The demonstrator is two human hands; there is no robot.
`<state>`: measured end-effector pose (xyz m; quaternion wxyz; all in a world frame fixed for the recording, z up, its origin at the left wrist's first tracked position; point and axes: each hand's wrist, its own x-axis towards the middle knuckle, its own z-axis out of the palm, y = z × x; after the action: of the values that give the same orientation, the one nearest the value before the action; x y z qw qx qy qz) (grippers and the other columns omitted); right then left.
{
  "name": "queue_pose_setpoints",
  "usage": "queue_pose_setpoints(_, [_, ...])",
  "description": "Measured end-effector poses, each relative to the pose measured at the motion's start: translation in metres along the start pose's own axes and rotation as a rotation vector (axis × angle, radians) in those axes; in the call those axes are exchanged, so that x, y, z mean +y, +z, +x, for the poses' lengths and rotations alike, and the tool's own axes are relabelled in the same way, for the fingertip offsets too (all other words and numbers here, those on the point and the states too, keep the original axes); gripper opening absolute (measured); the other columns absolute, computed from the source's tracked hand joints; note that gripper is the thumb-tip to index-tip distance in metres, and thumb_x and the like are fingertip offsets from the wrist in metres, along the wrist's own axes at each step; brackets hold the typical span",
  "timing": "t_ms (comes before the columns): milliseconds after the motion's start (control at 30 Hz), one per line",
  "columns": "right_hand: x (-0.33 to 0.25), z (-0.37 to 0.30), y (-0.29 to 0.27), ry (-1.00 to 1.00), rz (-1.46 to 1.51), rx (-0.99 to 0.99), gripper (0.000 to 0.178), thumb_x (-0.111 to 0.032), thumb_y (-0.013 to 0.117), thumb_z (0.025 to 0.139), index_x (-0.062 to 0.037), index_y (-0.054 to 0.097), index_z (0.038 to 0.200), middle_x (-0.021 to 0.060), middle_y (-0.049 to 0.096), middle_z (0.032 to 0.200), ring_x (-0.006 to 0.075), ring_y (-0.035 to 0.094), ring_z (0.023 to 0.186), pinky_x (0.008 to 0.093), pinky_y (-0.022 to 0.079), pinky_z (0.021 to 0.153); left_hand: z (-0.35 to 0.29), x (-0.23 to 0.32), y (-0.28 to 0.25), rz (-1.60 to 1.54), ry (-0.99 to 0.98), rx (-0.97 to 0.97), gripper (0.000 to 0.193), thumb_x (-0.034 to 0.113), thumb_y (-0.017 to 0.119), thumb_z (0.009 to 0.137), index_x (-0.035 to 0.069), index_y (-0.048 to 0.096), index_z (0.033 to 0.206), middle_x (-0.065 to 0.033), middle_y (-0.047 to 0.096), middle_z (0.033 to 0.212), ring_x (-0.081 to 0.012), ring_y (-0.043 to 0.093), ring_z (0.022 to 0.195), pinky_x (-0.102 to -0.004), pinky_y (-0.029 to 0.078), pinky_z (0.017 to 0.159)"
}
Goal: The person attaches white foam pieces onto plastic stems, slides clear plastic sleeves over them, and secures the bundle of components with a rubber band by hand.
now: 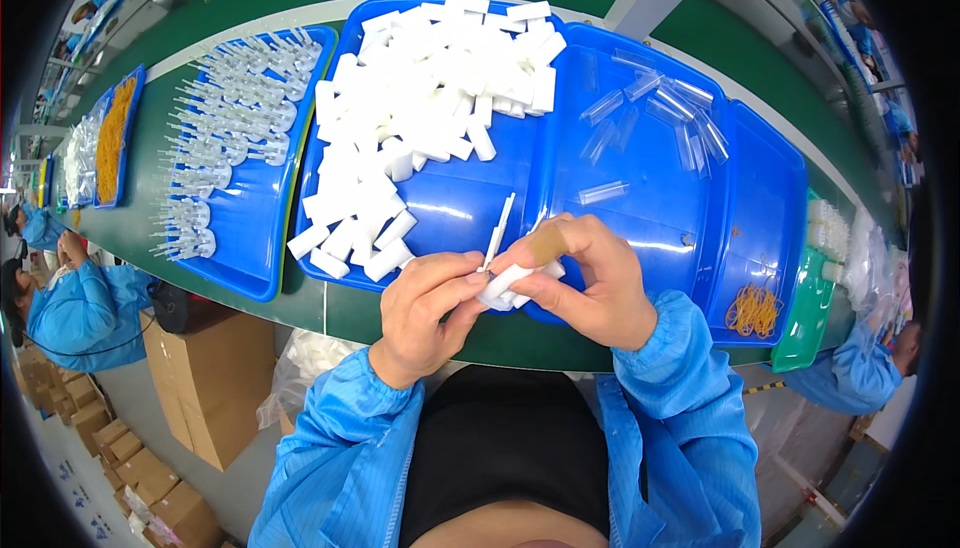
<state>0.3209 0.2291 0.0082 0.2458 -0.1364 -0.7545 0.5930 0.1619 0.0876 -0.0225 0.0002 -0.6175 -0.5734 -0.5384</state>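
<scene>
Though slim-stemmed, bright white piece

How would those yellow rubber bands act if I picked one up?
The yellow rubber bands would probably be floppy, since they curl and loop. One is likely very light, because it looks so thin. Lifting one might drag others along, as they lie tangled in the blue tray.
</scene>
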Motion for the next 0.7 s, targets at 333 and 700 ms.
queue_pose_setpoints(333, [0.004, 0.094, -0.006, -0.098, -0.383, 0.046, 0.029, -0.014, 0.07, 0.091, -0.0046, 0.066, 0.118, 0.0114, 0.067, 0.112, 0.0257, 0.062, 0.103, 0.0376, 0.051, 0.088, -0.01, -0.004, -0.014, 0.126, -0.039, 0.045, 0.041, -0.008, 0.083, 0.067, 0.002, 0.067, 0.104, -0.0125, 0.067, 0.092, -0.0281, 0.069, 0.076, -0.0342, 0.057, 0.063])
queue_pose_setpoints(700, [0.006, 0.098, 0.007, -0.109, -0.626, 0.014, 0.03, -0.002, 0.066, 0.084, -0.0056, 0.065, 0.114, 0.0068, 0.066, 0.09, 0.0206, 0.064, 0.077, 0.0332, 0.05, 0.072, -0.016, -0.007, -0.015, 0.135, -0.042, 0.029, 0.037, -0.009, 0.082, 0.067, 0.004, 0.072, 0.1, -0.0094, 0.067, 0.093, -0.0254, 0.066, 0.078, -0.033, 0.054, 0.064])
